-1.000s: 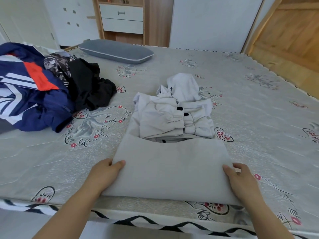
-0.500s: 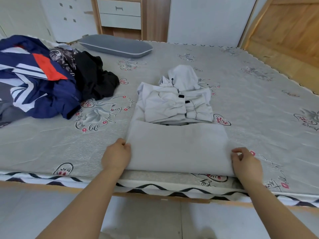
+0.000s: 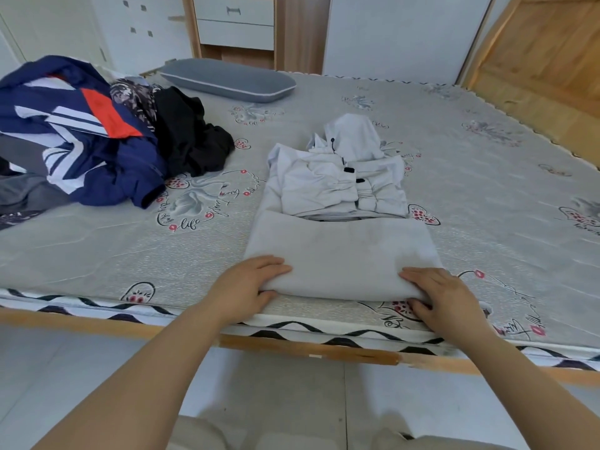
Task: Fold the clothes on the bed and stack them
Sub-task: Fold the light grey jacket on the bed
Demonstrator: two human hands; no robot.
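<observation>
Bedroom scene: printed grey mattress [image 3: 487,196] on a wooden frame, grey pillow [image 3: 227,78] at the far side, white drawer unit [image 3: 235,22] behind it.

Folded grey garment [image 3: 341,254] lies at the near edge of the mattress, its far edge just touching the folded white hooded jacket [image 3: 344,177] behind it. Left hand [image 3: 250,287] grips the near left corner, fingers flat on top, thumb tucked under the fold. Right hand [image 3: 441,297] grips the near right corner the same way, fingers on top and thumb below. Neither hand is fully closed; both pinch the fold.

Unfolded pile sits well apart at the left: blue, white and orange jacket [image 3: 78,131], patterned piece [image 3: 133,95], black garment [image 3: 191,138].

Risks, as I judge them:
- Only the near edge is held. Lift it to stack and the far layers may droop and open the fold.
- Garment sits right at the mattress edge, so a loose pinch could send it to the floor.
- Sliding it forward instead of lifting would likely shove the jacket and rumple its sleeves.
- Uneven lift between the hands skews the stack.
</observation>
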